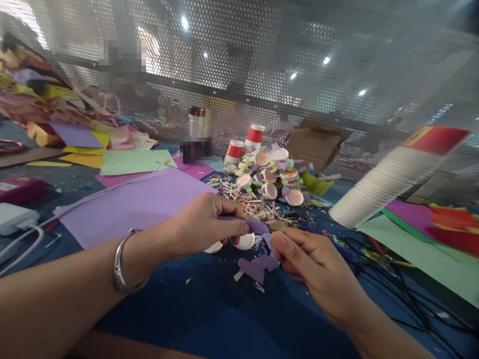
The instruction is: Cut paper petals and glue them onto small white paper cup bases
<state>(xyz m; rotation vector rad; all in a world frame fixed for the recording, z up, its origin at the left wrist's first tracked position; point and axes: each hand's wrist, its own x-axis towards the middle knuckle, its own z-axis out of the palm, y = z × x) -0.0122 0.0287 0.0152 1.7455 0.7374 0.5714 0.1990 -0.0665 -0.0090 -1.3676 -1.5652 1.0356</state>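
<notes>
Forearm, L (56, 304): nearest cam, lower left, bare; silver bangle (121, 267) on wrist.
L hand (202, 224): centre frame, above table; thumb and fingers pressed together, pinching upper end of purple paper piece (258, 227).
R hand (307, 259): just right of L hand, knuckles to cam; fingertips closed on lower end of same piece.
Purple paper piece: small, irregular, held btwn both hands, clear of table, front centre.
Purple scraps (256, 267): few offcuts on table directly below the hands.
White rounded pieces (245, 242): two, on table just under L hand fingers; kind unclear.
Table (224, 309): dark blue top, specks of paper litter.
Purple sheet (138, 204): large, flat, left of L hand.
Light green sheet (134, 160): behind purple sheet, w/ pink and yellow sheets beside it.
Paper shreds (239, 192): loose heap behind the hands.
Decorated cup pile (275, 177): small cups w/ purple and green bits stuck on, behind shreds.
Red-banded cups (255, 135): two short stacks, behind pile.
Jar (196, 122): clear, copper-coloured lid, upright, left of red-banded cups.
Cardboard stack (318, 142): flat, by screen, right of pile.
White cup stack (377, 187): long, lying tilted, right side; red band at far end.
Green sheet, R (419, 249): flat under cup stack; red and purple paper past it.
Black cables (392, 279): tangled, right of R hand.
White adapter (13, 217): far left edge, cable attached.
Coloured paper heap (45, 94): upper left, mixed.
Perforated metal screen (262, 60): runs along back of table.
</notes>
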